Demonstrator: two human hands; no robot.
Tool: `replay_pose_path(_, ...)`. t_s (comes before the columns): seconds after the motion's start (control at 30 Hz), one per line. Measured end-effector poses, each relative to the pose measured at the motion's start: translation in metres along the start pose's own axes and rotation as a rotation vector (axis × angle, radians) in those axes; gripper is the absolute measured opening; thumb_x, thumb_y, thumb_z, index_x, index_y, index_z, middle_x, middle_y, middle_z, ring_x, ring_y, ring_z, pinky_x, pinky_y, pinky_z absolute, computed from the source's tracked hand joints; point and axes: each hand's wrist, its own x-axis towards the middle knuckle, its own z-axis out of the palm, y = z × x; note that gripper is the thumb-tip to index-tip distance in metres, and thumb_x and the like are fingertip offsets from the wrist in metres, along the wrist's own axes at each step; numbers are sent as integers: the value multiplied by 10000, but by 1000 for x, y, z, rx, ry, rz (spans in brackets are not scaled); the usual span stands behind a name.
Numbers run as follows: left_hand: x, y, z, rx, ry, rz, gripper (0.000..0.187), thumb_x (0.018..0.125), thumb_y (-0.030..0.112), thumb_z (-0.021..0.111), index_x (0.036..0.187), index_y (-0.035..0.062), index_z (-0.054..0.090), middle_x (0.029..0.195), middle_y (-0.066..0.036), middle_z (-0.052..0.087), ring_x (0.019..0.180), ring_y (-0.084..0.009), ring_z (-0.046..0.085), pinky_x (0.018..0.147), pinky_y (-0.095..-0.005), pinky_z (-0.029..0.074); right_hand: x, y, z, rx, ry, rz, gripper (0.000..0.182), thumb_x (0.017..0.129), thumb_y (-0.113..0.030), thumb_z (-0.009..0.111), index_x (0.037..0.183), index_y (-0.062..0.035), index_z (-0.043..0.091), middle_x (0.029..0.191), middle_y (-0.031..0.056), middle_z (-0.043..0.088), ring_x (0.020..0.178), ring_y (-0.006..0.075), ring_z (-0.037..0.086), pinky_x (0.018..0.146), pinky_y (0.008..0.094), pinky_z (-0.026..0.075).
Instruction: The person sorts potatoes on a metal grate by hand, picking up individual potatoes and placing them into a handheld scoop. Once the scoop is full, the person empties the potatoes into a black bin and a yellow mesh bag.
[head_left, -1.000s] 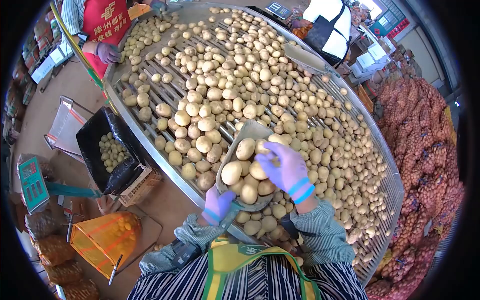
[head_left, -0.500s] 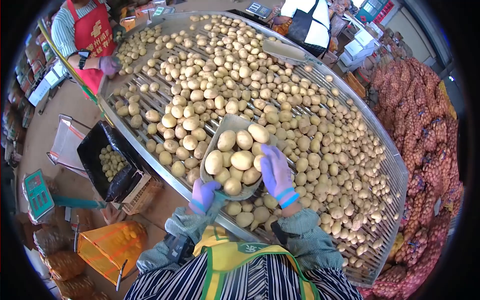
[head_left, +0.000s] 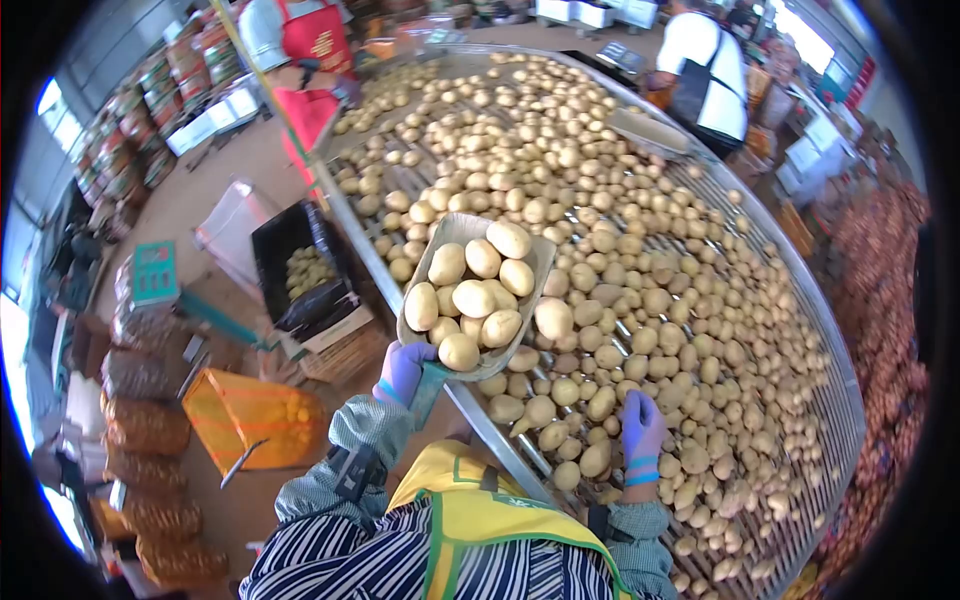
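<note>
A grey-beige scoop (head_left: 543, 262) heaped with several large potatoes (head_left: 472, 298) is raised at the left rim of the sorting table. My left hand (head_left: 402, 372), in a purple glove, is closed around it near its teal handle (head_left: 428, 392). Over the potatoes to the right is my right hand (head_left: 643, 428), also gloved, its fingers drawn together; I cannot tell whether anything is in them. Loose potatoes (head_left: 595, 459) lie close to its left side. One big potato (head_left: 553, 319) rests just right of the scoop.
The slatted metal table (head_left: 850, 420) carries potatoes of many sizes. Left of it are a black-lined crate (head_left: 268, 245), an orange mesh bag (head_left: 225, 425) and a teal scale (head_left: 154, 272). A person in a red apron (head_left: 315, 45) works at the far left; another (head_left: 712, 75) stands beyond the table.
My right hand has left the scoop and moved right and down over the table potatoes. My left hand still holds the scoop. The view has swung left, shifting the table rightward.
</note>
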Motion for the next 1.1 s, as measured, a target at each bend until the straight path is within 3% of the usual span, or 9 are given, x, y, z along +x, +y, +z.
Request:
replay_pose_path(0.1, -29, 2, -20, 84, 106, 96, 124, 734, 39, 595, 783, -30, 685, 737, -68, 662, 629, -159, 637, 556, -288, 501, -9, -32, 23, 90, -67, 33, 357, 919, -241, 630, 1159, 23, 613, 1002, 129, 671, 883, 174, 632, 800, 309, 513)
replay_pose_path(0.23, -61, 7, -40, 219, 175, 303, 195, 717, 9, 598, 890, -29, 680, 775, -76, 673, 646, -169, 648, 587, -286, 515, -1, -98, 69, -293, -147, -624, 498, 827, -231, 698, 1271, -58, 551, 1208, 158, 588, 1075, 337, 578, 916, 420, 470)
replay_pose_path(0.3, -75, 21, -53, -70, 276, 42, 157, 709, 1, 614, 838, -36, 696, 757, -66, 678, 655, -147, 645, 598, -287, 515, 5, -109, 93, -474, -170, -630, 507, 799, -222, 711, 1264, -87, 560, 1217, 158, 578, 1096, 359, 551, 949, 444, 442)
replay_pose_path(0.5, -99, -3, -139, 717, 224, 527, 79, 716, -8, 639, 745, -48, 701, 762, -62, 685, 695, -123, 636, 646, -282, 514, 13, -71, 111, -638, -100, -535, 598, 735, -270, 759, 1277, -132, 547, 1206, 170, 555, 1127, 349, 512, 951, 444, 416)
replay_pose_path(0.57, -103, 11, -138, -187, 370, 33, 113, 710, 2, 625, 780, -54, 693, 787, -80, 683, 741, -147, 649, 659, -290, 524, 10, -71, 108, -692, -130, -461, 587, 706, -315, 778, 1236, -168, 571, 1168, 118, 561, 1093, 324, 516, 916, 453, 409)
replay_pose_path(0.6, -107, 10, -141, 399, 348, 279, 176, 706, 11, 590, 834, -64, 686, 783, -95, 678, 748, -169, 659, 665, -298, 535, 9, -72, 114, -758, -68, -515, 589, 692, -333, 788, 1221, -180, 580, 1109, 110, 572, 1057, 323, 529, 907, 453, 406)
replay_pose_path(0.7, -101, 22, -153, -344, 389, -1, 271, 700, 11, 585, 947, -73, 659, 890, -103, 682, 794, -217, 672, 726, -329, 556, 9, -91, 125, -923, -65, -379, 549, 683, -350, 791, 1176, -191, 609, 1097, 118, 580, 1036, 330, 545, 897, 459, 409)
replay_pose_path(0.93, -79, -39, -229, -213, 446, -156, 174, 744, 48, 604, 883, -24, 679, 796, -71, 679, 714, -162, 648, 626, -305, 514, 12, -80, 131, -770, 85, -478, 460, 697, -259, 765, 1071, -37, 617, 1002, 174, 637, 920, 359, 607, 834, 432, 491)
replay_pose_path(1.1, -77, -12, -233, -333, 387, -157, 209, 756, 29, 604, 945, -44, 655, 797, -73, 663, 721, -178, 643, 654, -300, 515, 23, -86, 147, -236, 38, -310, 460, 777, -58, 712, 1182, 50, 525, 1069, 110, 574, 984, 194, 580, 832, 335, 523)
